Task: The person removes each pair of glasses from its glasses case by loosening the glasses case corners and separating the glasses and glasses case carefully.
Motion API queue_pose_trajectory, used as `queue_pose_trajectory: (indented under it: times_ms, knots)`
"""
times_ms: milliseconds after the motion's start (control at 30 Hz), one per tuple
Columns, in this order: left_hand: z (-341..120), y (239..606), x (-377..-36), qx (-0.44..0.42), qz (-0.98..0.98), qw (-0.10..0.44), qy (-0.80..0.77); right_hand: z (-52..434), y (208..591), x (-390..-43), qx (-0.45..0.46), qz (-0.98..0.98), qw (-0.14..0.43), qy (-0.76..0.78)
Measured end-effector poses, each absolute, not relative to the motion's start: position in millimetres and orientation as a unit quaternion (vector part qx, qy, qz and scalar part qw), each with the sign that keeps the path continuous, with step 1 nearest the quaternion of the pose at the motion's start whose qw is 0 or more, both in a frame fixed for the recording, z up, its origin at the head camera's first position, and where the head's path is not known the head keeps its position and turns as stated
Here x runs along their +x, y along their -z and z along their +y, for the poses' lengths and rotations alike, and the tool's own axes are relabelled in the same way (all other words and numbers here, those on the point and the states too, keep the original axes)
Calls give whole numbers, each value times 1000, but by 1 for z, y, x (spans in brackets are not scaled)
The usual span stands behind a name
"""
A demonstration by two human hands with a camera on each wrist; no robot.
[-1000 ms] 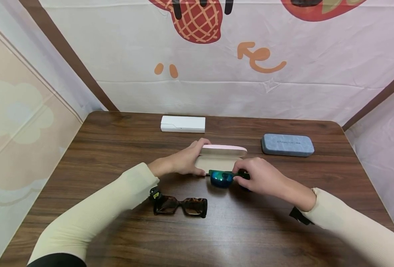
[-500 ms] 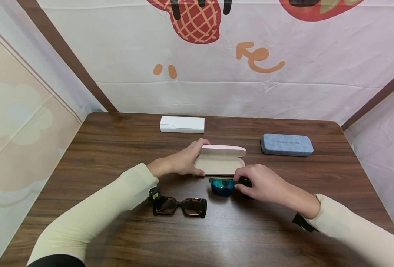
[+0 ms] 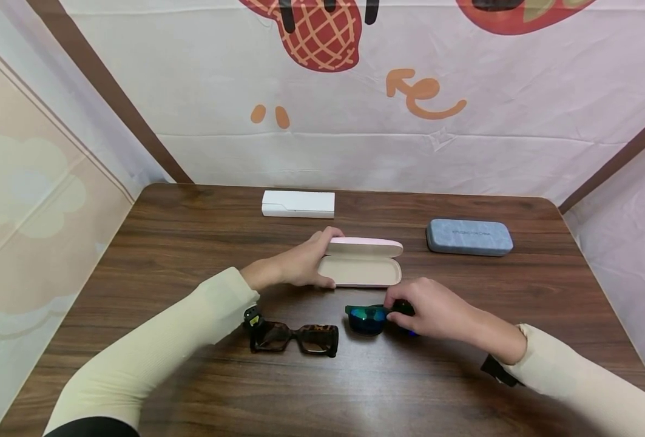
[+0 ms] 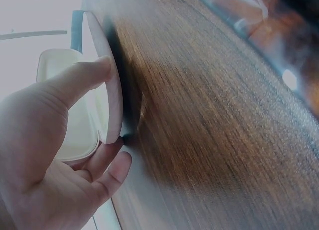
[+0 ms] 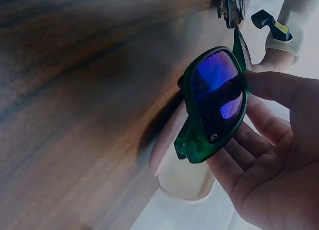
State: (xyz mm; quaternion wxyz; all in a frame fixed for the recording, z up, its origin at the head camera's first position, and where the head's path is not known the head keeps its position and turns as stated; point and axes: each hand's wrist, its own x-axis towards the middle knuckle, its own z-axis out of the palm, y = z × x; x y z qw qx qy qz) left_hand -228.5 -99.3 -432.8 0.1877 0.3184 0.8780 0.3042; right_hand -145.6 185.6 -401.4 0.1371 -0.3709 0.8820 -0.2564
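A pink glasses case [image 3: 361, 273] with a cream lining lies open near the middle of the table. My left hand [image 3: 302, 262] grips its left end; in the left wrist view the thumb presses on the edge of the case [image 4: 115, 108] and fingers reach under it. Nearer to me, my right hand [image 3: 437, 308] pinches green-framed sunglasses [image 3: 367, 320] by the middle of the frame, close over the table. Their mirrored blue lens [image 5: 218, 85] shows in the right wrist view, while in the head view the fingers cover part of the right side.
Tortoiseshell sunglasses [image 3: 318, 338] lie left of the green pair, beside my left sleeve. A white case [image 3: 298, 204] sits at the back of the table [image 3: 207, 209], and a blue glasses case [image 3: 469, 237] at the back right. A printed cloth hangs behind.
My right hand has drawn the green sunglasses back from the case's front edge, toward me, uncovering the lining. The left hand and the case have stayed in place.
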Motion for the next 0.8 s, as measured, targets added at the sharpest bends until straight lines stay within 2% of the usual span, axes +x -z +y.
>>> queue_pose_trajectory:
  times_ms: [467, 800]
  knots:
    - [-100, 434, -229, 321, 877, 185, -304, 188, 418, -135, -374, 868, 172, 278]
    - [-100, 433, -228, 318, 878, 189, -303, 186, 422, -130, -379, 869, 165, 271]
